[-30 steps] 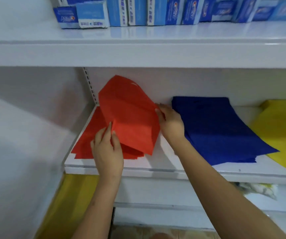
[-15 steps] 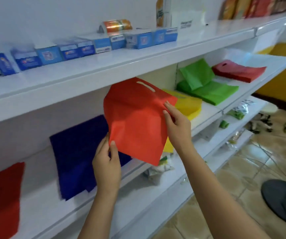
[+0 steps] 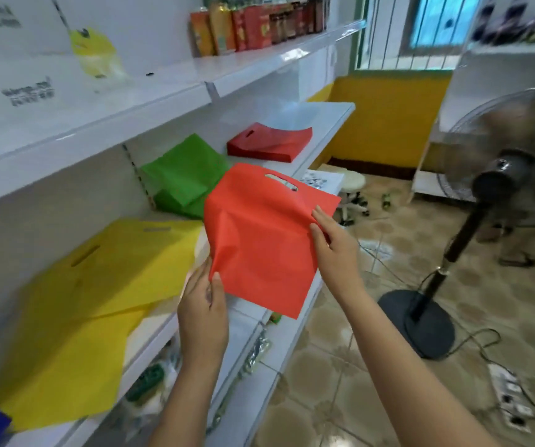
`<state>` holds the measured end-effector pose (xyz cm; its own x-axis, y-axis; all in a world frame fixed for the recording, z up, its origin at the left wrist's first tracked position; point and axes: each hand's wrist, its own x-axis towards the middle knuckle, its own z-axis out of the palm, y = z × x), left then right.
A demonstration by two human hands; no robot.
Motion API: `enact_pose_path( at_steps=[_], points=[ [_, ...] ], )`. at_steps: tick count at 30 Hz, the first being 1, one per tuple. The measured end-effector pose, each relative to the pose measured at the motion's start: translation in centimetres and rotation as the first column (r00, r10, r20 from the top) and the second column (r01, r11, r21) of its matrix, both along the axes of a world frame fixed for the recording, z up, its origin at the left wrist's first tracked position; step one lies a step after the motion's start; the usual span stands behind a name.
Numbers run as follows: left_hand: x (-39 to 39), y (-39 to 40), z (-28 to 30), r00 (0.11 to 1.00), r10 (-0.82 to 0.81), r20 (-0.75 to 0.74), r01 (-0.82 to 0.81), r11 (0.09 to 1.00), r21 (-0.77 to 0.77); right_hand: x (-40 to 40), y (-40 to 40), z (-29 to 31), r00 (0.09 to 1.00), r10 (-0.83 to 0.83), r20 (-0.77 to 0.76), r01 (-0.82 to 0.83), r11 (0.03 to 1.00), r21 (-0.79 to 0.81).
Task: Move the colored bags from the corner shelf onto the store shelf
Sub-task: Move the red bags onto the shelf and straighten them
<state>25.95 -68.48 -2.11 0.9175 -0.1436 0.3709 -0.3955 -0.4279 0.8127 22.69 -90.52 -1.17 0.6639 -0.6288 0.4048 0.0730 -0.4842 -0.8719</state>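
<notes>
Head view: left hand (image 3: 203, 312) pinches red bag's (image 3: 261, 240) lower corner, right hand (image 3: 335, 250) pinches its side edge, keeping it flat in air beside green bags (image 3: 182, 179), likely for stacking on shelf (image 3: 321, 124)

Held bag (image 3: 259, 240) hangs in front of the middle shelf (image 3: 330, 130), between the two hands: left hand (image 3: 203, 312) at its lower left corner, right hand (image 3: 334, 250) at its right edge. On the middle shelf, running away from the camera: bag stack nearest (image 3: 98, 285), folded stack (image 3: 185, 179) behind it past the upright, another stack (image 3: 271, 141) furthest along. Held bag partly covers the folded stack. Upper shelf (image 3: 259, 64) above carries boxed goods (image 3: 256, 25) at its far end. Lower shelf (image 3: 259, 343) below holds small packets. Pedestal fan (image 3: 472, 221) stands on the floor to the right; stool (image 3: 351, 188) sits beyond the shelf end; power strip (image 3: 511, 395) lies on the floor near the fan base.
</notes>
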Motion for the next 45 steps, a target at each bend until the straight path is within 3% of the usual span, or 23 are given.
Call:
enact_pose_path(
  at_steps=[10, 19, 25, 29, 33, 37, 41, 45],
  points=[
    [12.6, -17.6, -3.9, 0.99, -0.133, -0.046, 0.135, 0.99, 0.044, 7.6, -16.6, -3.8, 0.984, -0.127, -0.128, 0.12, 0.991, -0.063],
    [29.2, -32.3, -2.3, 0.986, -0.164, 0.002, 0.164, 0.986, -0.041, 23.2, -30.7, 0.7, 0.973, -0.17, -0.156, 0.144, 0.975, -0.167],
    [35.9, -37.8, -2.7, 0.988, -0.156, 0.01, 0.156, 0.987, 0.034, 30.2, -36.7, -0.6, 0.976, -0.166, -0.142, 0.152, 0.983, -0.101],
    [39.6, -39.3, -3.2, 0.998, -0.064, 0.019, 0.062, 0.994, 0.086, 36.9, -39.4, -1.9, 0.984, -0.093, -0.154, 0.089, 0.995, -0.035],
    [42.8, -40.7, -3.7, 0.995, 0.072, 0.063, -0.081, 0.986, 0.145, 45.1, -41.4, -1.8, 0.993, 0.052, -0.101, -0.032, 0.98, 0.197],
    [45.8, -43.0, -4.6, 0.956, 0.259, 0.14, -0.276, 0.954, 0.12, 53.4, -44.2, -1.3, 0.985, 0.165, -0.044, -0.143, 0.94, 0.31],
    [46.6, -46.0, -4.5, 0.906, 0.403, 0.131, -0.419, 0.898, 0.132, 60.7, -46.5, -0.9, 0.95, 0.29, -0.117, -0.238, 0.913, 0.33],
    [46.1, -48.7, -4.4, 0.863, 0.484, 0.144, -0.503, 0.85, 0.157, 68.3, -48.1, -0.6, 0.851, 0.459, -0.254, -0.375, 0.871, 0.318]
  ],
)
